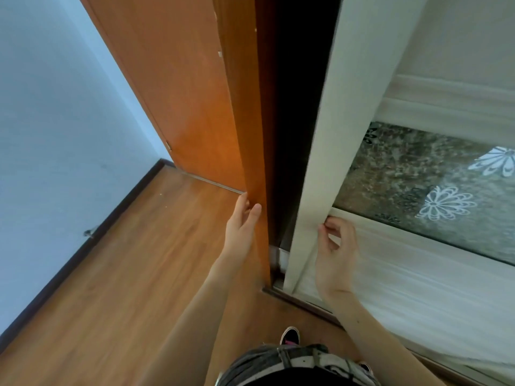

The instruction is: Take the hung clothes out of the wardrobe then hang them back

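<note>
I stand before a wardrobe with a white sliding door [328, 151] that has a patterned glass panel with flower shapes. A narrow dark gap [295, 112] shows between that door and the orange wooden side panel [248, 129]. No clothes can be seen inside the gap. My left hand [242, 227] lies flat with fingers against the edge of the orange panel. My right hand [335, 246] has its fingers curled on the frame of the white door, near the lower corner of the glass.
An orange wooden door [172, 79] stands at the left behind the panel, next to a pale blue wall [50, 135]. Wood laminate floor [133, 274] with a dark skirting board runs below. My shoe [289, 336] is near the wardrobe's bottom track.
</note>
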Demonstrator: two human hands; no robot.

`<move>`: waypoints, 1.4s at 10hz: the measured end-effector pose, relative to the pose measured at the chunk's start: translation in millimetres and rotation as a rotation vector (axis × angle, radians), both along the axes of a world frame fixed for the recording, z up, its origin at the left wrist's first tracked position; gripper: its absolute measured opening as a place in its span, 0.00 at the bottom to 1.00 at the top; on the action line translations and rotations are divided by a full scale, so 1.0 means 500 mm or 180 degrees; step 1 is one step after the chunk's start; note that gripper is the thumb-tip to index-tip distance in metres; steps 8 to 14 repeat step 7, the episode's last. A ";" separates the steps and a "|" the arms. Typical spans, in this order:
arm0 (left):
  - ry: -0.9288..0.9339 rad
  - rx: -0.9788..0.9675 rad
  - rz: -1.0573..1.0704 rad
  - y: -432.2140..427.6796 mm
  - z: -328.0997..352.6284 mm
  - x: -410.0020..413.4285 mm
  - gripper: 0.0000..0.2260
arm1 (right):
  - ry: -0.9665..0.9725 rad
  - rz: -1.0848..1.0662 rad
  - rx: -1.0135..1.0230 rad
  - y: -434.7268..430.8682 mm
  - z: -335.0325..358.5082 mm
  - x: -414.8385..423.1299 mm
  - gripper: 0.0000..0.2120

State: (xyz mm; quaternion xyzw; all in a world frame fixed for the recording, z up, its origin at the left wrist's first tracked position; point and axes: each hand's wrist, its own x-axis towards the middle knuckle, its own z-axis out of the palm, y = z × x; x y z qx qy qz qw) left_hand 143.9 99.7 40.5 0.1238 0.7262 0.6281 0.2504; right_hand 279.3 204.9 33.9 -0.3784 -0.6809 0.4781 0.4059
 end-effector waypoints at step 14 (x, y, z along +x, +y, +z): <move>0.0880 0.0036 0.0270 -0.097 0.157 -0.033 0.15 | -0.0440 0.1331 -0.0249 0.032 0.283 0.079 0.08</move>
